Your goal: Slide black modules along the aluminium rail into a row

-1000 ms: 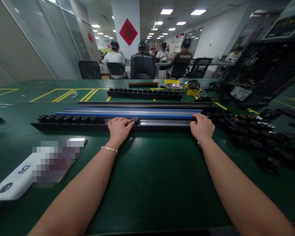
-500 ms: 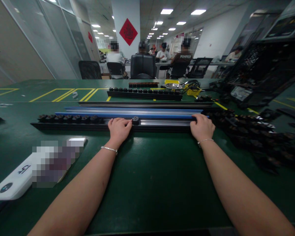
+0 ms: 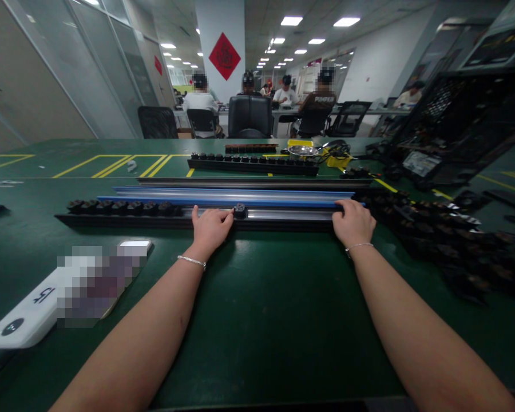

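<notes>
A long black rail (image 3: 283, 226) with a silvery channel lies across the green table. Several black knob-like blocks (image 3: 120, 207) sit in a row on its left part. One separate black block (image 3: 240, 210) stands farther right in the channel. My left hand (image 3: 212, 228) reaches over the rail, its outer finger lifted apart and its inner fingertips touching that block's left side. At the right end, my right hand (image 3: 354, 222) is closed around the rail, with fingertips over the far edge. Blue-edged strips (image 3: 240, 197) lie just behind the rail.
A heap of dark parts (image 3: 450, 234) spreads at the right. Farther back are another filled rail (image 3: 253, 165), a metal bowl (image 3: 302, 150) and a black open-sided case (image 3: 438, 120). A white phone-like device (image 3: 21, 315) lies front left. Several people sit beyond the table.
My left hand and the separate black block have shifted slightly right along the rail. The left outer finger is lifted more. My right hand stays at the rail's right end.
</notes>
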`<state>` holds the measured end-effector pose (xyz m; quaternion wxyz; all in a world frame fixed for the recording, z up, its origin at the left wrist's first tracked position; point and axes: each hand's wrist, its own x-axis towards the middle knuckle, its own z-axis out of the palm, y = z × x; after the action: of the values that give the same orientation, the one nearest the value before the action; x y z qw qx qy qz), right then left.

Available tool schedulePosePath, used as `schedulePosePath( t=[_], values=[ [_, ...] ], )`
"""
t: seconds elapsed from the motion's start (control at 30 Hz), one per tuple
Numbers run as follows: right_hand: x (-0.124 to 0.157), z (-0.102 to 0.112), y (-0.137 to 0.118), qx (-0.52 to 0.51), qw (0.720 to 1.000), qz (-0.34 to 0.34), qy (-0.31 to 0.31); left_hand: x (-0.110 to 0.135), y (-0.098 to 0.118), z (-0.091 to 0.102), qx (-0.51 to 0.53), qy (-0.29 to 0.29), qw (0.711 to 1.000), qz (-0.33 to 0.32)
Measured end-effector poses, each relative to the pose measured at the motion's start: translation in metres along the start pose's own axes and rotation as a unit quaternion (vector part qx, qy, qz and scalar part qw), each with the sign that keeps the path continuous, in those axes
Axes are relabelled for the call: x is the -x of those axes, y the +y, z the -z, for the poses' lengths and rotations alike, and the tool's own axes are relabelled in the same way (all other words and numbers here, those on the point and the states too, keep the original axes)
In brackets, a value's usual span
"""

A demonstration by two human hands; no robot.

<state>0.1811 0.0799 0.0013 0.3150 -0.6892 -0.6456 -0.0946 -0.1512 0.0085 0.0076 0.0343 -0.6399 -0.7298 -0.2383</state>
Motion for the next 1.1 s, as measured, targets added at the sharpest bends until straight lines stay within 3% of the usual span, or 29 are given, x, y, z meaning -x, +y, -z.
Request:
schedulePosePath(
  t=[0.17, 0.73, 0.93, 1.1],
  values=[
    [0.000, 0.001, -0.001, 0.003, 1.000, -0.001, -0.002, -0.001, 0.000, 0.001, -0.001, -0.001, 1.000, -0.025],
    [0.001, 0.003, -0.007, 0.001, 1.000, 0.010, -0.002, -0.001, 0.001, 0.001, -0.008, -0.017, 1.000, -0.023],
    [0.009, 0.005, -0.036, -0.049, 0.990, 0.127, -0.038, -0.001, 0.002, 0.001, -0.013, -0.025, 1.000, -0.013],
    [0.028, 0.006, -0.080, -0.099, 0.945, 0.278, -0.139, -0.002, 0.004, 0.001, -0.013, -0.025, 1.000, -0.014]
  ],
)
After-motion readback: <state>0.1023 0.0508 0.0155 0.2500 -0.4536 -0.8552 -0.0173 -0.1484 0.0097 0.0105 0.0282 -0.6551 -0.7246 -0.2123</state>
